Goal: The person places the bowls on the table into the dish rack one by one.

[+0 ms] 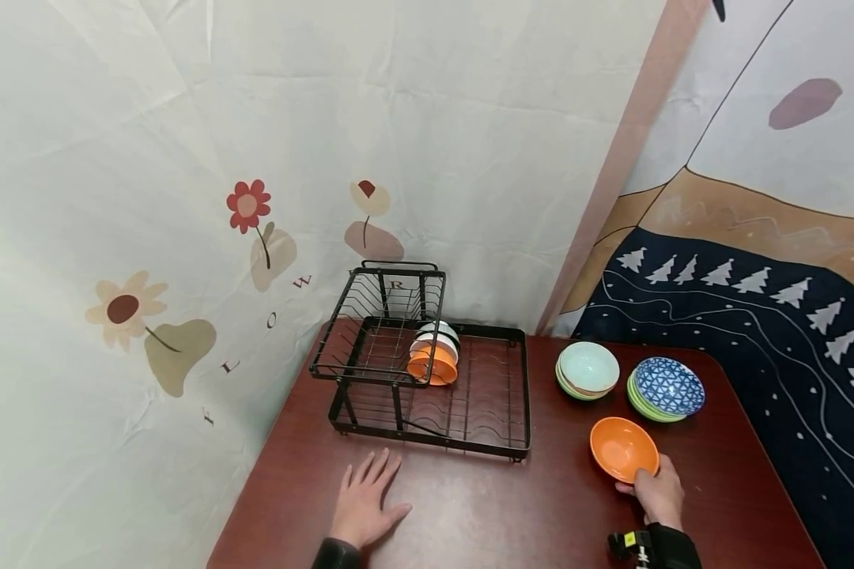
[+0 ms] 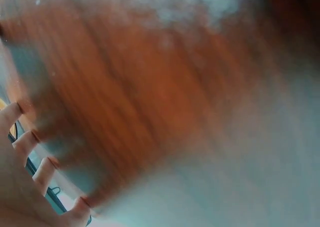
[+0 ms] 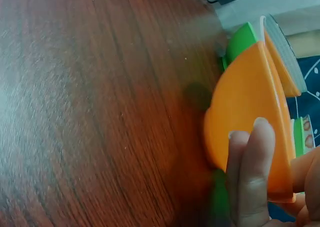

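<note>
An orange bowl (image 1: 622, 449) is in my right hand (image 1: 660, 491), which pinches it at the near right rim. In the right wrist view two fingertips lie against the outside of the orange bowl (image 3: 245, 99), and the bowl stands tilted on its side in that view. My left hand (image 1: 365, 504) rests on the table with its fingers spread, just in front of a black two-tier dish rack (image 1: 427, 435). Inside the rack, several bowls stand on edge in a row, the nearest an orange bowl (image 1: 434, 365) with white ones behind.
Beyond the held bowl are two stacks: one topped by a pale mint bowl (image 1: 589, 367), the other by a blue-and-white patterned bowl (image 1: 670, 386), with green bowls beneath. The dark red wooden table (image 1: 498, 506) meets a printed cloth backdrop (image 1: 484, 158) behind and at the sides.
</note>
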The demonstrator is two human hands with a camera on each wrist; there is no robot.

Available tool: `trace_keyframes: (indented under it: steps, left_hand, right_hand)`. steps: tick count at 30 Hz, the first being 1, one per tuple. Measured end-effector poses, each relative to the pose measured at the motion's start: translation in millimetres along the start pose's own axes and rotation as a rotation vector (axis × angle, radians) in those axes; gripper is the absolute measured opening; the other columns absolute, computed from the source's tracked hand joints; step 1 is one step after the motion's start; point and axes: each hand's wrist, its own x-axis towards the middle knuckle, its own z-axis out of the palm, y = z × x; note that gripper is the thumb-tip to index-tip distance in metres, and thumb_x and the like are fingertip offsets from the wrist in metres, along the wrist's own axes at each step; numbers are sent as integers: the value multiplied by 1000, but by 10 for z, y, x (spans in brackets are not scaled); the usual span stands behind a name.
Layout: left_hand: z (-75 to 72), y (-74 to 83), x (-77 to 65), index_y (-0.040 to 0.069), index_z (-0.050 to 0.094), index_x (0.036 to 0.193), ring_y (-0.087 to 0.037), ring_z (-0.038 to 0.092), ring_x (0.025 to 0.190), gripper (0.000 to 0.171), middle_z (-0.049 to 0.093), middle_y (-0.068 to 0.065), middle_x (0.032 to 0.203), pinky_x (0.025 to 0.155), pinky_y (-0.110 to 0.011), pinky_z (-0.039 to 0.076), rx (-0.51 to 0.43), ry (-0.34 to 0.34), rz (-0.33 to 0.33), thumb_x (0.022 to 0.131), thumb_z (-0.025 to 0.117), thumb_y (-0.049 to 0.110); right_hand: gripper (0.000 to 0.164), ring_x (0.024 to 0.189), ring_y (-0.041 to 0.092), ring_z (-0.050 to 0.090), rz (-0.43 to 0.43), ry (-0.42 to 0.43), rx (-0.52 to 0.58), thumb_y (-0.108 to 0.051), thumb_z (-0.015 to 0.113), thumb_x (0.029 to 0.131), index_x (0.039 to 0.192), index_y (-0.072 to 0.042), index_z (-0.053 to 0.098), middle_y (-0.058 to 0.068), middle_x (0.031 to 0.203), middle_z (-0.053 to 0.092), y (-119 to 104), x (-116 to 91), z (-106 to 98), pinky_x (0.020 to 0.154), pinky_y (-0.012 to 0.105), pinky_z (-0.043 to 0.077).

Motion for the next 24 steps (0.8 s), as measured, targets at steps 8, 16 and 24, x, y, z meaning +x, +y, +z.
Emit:
trace_keyframes:
  steps: [8, 16, 24]
  left_hand:
    - [-1, 23, -25, 27, 54, 165, -40, 43, 162, 86, 49, -7, 175, 132, -74, 29, 2, 27, 6, 93, 71, 72]
    - [7, 17, -14, 27, 52, 166, -40, 42, 163, 88, 47, -7, 176, 132, -74, 28, -2, 4, 8, 93, 71, 73]
    - [-7, 21, -30, 26, 54, 165, -40, 43, 162, 87, 49, -8, 175, 132, -74, 28, -3, 27, 10, 93, 72, 72]
  right_hand:
    - [75, 101, 46, 77, -180, -61, 16, 12, 39, 99, 169, 8, 11, 53, 162, 26, -269, -160, 83, 75, 45, 72]
    - [73, 136, 63, 55, -277, -8, -175, 10, 43, 98, 168, 7, 26, 46, 158, 44, -560, -277, 258, 103, 66, 63]
    - [69, 132, 61, 58, -329, 31, -219, 10, 47, 100, 167, 6, 30, 45, 155, 49, -622, -325, 331, 110, 72, 55]
